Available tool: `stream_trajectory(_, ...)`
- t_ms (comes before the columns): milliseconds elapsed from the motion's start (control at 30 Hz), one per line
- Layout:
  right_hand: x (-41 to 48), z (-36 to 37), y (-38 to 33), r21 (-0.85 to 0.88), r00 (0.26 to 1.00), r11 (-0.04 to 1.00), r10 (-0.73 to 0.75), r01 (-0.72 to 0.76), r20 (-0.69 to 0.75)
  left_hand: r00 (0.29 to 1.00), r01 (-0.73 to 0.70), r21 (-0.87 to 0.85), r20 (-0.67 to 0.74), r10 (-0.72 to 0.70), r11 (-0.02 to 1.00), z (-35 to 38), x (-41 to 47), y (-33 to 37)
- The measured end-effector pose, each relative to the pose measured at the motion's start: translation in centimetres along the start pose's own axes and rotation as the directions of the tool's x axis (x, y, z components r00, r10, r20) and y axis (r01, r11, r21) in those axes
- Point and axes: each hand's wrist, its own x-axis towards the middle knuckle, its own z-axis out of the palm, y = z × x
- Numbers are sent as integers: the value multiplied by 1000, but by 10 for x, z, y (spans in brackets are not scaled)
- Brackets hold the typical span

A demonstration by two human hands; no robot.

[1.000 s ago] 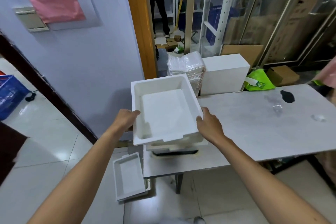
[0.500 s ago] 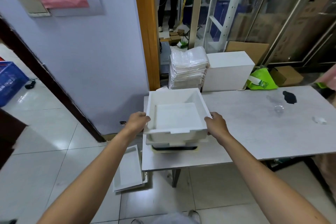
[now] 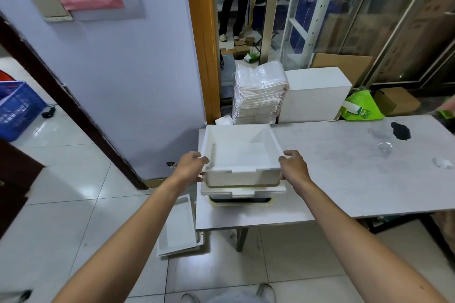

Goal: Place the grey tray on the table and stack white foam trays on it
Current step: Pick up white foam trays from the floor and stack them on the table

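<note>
Left hand (image 3: 190,166) and right hand (image 3: 293,167) grip opposite side walls of the top foam tray (image 3: 243,177), level, directly over a second foam tray (image 3: 242,190) sitting on the grey tray (image 3: 240,199) at the desk's (image 3: 344,167) near left end.

I am reading no legible text anywhere; the label (image 3: 364,112) on the green bag (image 3: 369,99) beyond the tabletop (image 3: 344,170) is showing only blur.
</note>
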Motion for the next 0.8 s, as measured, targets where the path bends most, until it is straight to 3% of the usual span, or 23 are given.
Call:
stream_trajectory(233, 1, 1, 16, -67, 1000, 998, -13, 15, 21, 998, -11, 73, 59, 6, 997, 11, -2, -16)
stream_trajectory(500, 0, -5, 23, -365, 993, 924, -97, 116, 71, 992, -44, 188, 125, 20, 981, 10, -1, -27)
stream_trajectory(800, -2, -1, 33, -507, 989, 850, -112, 145, 95, 993, -91, 323, 106, 60, 942, 12, -3, -43)
